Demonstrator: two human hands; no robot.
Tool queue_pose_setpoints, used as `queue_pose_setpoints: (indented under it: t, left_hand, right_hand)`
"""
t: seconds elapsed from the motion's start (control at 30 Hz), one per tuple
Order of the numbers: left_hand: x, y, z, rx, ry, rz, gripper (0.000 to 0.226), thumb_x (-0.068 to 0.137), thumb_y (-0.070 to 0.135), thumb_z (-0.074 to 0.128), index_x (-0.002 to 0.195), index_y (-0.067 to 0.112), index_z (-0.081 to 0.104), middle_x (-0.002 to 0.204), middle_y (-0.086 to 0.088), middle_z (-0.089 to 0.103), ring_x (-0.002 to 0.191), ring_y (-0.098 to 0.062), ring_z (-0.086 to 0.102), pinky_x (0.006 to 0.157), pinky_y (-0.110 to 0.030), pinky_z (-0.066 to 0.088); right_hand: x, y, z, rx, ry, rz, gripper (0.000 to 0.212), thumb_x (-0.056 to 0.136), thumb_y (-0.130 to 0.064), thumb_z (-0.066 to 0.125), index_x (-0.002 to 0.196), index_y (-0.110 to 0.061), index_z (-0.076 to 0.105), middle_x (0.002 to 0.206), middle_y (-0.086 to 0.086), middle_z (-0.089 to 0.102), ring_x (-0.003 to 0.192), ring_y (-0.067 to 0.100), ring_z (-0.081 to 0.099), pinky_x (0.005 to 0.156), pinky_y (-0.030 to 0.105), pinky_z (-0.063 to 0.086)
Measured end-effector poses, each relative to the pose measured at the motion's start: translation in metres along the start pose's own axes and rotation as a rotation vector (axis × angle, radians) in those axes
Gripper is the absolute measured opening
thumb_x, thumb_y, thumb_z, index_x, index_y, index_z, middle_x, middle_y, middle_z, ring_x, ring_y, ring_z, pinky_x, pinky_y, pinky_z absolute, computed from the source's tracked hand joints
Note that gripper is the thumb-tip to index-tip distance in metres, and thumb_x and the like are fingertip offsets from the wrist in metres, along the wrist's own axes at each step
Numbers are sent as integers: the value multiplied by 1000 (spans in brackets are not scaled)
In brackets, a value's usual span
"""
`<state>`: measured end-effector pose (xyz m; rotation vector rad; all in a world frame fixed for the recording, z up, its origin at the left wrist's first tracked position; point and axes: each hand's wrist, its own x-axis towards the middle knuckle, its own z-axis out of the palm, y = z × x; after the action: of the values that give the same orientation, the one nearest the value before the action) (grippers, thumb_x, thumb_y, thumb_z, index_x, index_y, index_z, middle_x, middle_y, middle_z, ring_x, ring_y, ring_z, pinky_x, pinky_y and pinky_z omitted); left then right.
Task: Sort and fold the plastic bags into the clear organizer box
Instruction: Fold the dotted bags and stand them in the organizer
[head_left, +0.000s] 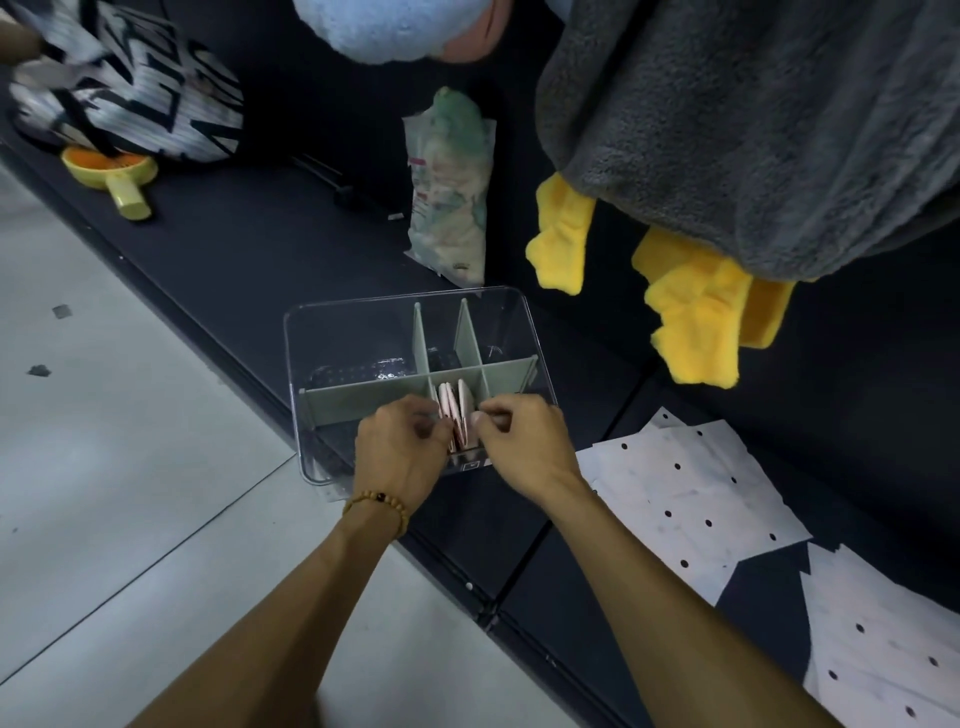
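Clear organizer box sitting on the dark mat, right at the edge where the grey floor begins, green dividers splitting it into compartments. Folded pink bags standing upright in the near middle compartment, packed side by side. Left hand at the box's near wall, fingers curled and pinching the left side of that pink stack; beaded bracelet on the wrist. Right hand just opposite, thumb and fingertips pinching the right side of the same stack, so both grips narrow and closed on the bags. Right of the box, white polka-dot bags lying flat and unfolded on the mat, another one further out and nearer the camera. Behind the box, a packet with pale green stuff leaning upright. Grey plush with yellow feet hanging above and right of the box. Far left behind the box, a yellow strainer thing under a black-and-white patterned bag. Other compartments look mostly bare, hard to tell through the clear plastic.
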<state>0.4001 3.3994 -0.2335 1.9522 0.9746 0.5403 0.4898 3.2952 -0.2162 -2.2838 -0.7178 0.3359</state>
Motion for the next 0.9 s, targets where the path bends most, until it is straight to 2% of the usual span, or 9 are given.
queue_pose_setpoints:
  t: [0.2, 0.33, 0.4, 0.47, 0.57, 0.67, 0.77, 0.83, 0.9]
  left_hand:
    - [-34, 26, 2, -366, 11, -92, 11, 91, 19, 58, 96, 21, 67, 84, 8, 69, 83, -7, 65, 84, -30, 54]
    - [-76, 41, 28, -580, -141, -179, 17, 96, 24, 52, 109, 20, 63, 108, 0, 66, 103, -13, 62, 97, -34, 48]
    - [-98, 42, 45, -550, -219, -166, 23, 97, 28, 50, 117, 22, 60, 119, 3, 61, 105, -3, 57, 94, -22, 44]
    - [-115, 42, 61, -476, -288, -143, 29, 98, 31, 47, 124, 22, 56, 124, 6, 56, 100, 5, 53, 85, -12, 38]
    - [-130, 41, 82, -369, -361, -118, 31, 99, 33, 43, 127, 23, 52, 126, 6, 53, 96, 4, 50, 84, -13, 34]
    - [-135, 41, 96, -312, -380, -73, 29, 98, 29, 45, 124, 20, 54, 126, 3, 52, 101, -1, 50, 87, -13, 35]
    - [-133, 39, 103, -171, -405, 33, 31, 96, 25, 50, 125, 15, 55, 126, -1, 51, 114, -15, 52, 99, -25, 39]
    - [-129, 37, 103, 14, -432, 190, 41, 92, 28, 58, 131, 17, 51, 131, 0, 47, 123, -18, 46, 103, -26, 36]
    - [-125, 37, 99, 228, -486, 416, 60, 82, 37, 69, 136, 21, 46, 140, 4, 41, 136, -17, 31, 110, -28, 27]
  right_hand:
    - [-31, 32, -42, 209, 188, 142, 19, 91, -28, 57, 76, -31, 66, 75, -13, 68, 73, 8, 67, 70, 27, 54]
    - [-65, 78, -68, 205, 268, 280, 14, 94, -28, 53, 92, -28, 67, 90, -12, 68, 90, 12, 64, 75, 23, 51]
    - [-85, 108, -78, 71, 270, 346, 28, 97, -32, 49, 120, -21, 61, 119, -4, 63, 115, 16, 55, 96, 31, 46]
    - [-104, 137, -86, -97, 162, 389, 48, 98, -38, 47, 140, -16, 44, 147, 3, 42, 137, 19, 35, 110, 35, 33]
    - [-129, 171, -87, -317, -68, 310, 63, 97, -45, 46, 151, -19, 26, 161, 2, 10, 148, 18, 6, 120, 38, 13]
    - [-144, 184, -86, -354, -24, 183, 47, 100, -36, 46, 144, -22, 42, 159, 1, 20, 147, 17, 13, 120, 36, 16]
    - [-153, 188, -93, -369, -32, 116, 37, 101, -31, 43, 137, -24, 52, 156, -2, 29, 146, 16, 20, 116, 34, 21]
    - [-158, 189, -101, -313, -58, 59, 38, 102, -30, 42, 138, -23, 51, 154, -4, 33, 144, 14, 23, 116, 30, 20]
    - [-166, 187, -111, -194, -59, 2, 34, 101, -25, 46, 132, -23, 58, 142, -6, 51, 134, 7, 40, 109, 18, 28]
